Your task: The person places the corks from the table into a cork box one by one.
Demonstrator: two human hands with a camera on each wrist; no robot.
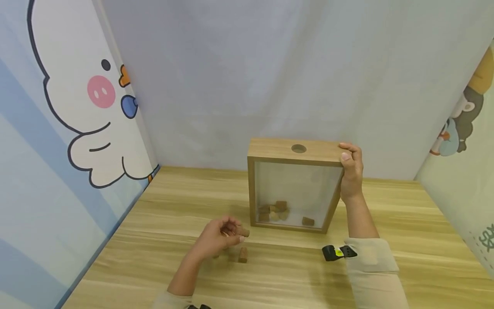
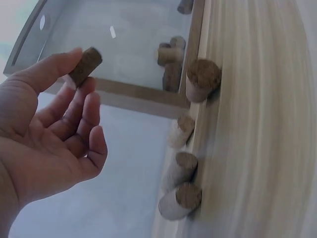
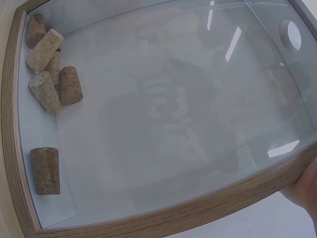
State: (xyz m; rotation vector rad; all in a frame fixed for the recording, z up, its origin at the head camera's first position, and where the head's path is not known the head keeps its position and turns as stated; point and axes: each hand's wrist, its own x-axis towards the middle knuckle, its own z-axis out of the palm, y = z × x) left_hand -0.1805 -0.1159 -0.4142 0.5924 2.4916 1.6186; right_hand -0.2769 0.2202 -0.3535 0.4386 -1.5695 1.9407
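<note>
Between thumb and fingertips my left hand (image 1: 216, 236) pinches a cork (image 2: 87, 65), held just above the table near the box's lower left corner. My right hand (image 1: 352, 171) grips the upper right corner of a wooden box (image 1: 274, 149) with a clear front, which stands upright. A round hole (image 1: 299, 148) opens in its top. Several corks lie on the box's floor, most at the left, and one cork (image 3: 45, 171) lies apart at the right. More loose corks stand on the table; one cork (image 1: 243, 255) shows below my left hand.
The wooden table (image 1: 185, 193) reaches back to a pale curtain (image 1: 231, 86). At the left hangs a cloth with a cartoon figure (image 1: 77, 86), and another printed cloth (image 1: 463, 171) hangs at the right. A black strap (image 1: 339, 252) circles the right wrist.
</note>
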